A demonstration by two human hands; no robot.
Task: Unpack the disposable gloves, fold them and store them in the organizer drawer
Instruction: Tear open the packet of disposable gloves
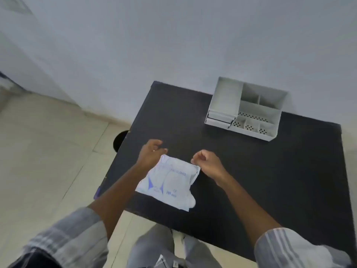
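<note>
You stand at a dark table (270,180) set against a pale wall (173,45), with a tiled floor (48,151) to your left. A round dark shape (120,141) shows on the floor just beside the table's left edge, partly hidden by it; you cannot tell what it is.

At the far right of the table, close to the wall, sits the white organizer (245,109). It has several open compartments on top, some with perforated bottoms, and a low drawer (219,118) at its left front, which looks slightly pulled out. Bare tabletop lies between the organizer and your hands; the two are well apart.

The pack of gloves (170,182) lies flat on the near left part of the table, close to the front edge. It is a white plastic packet with blue print. You can read "GLOVES" at the end of a blurred line across the top, and "100" near the bottom; the smaller writing beside it is too blurred to read.

Your left hand (151,154) is at the packet's far left corner, fingers curled, seemingly pinching the plastic there. Your right hand (206,161) is at the far right corner, fingers curled tight and gripping the packet's edge. Both forearms come out of rolled-up striped sleeves (67,238).
</note>
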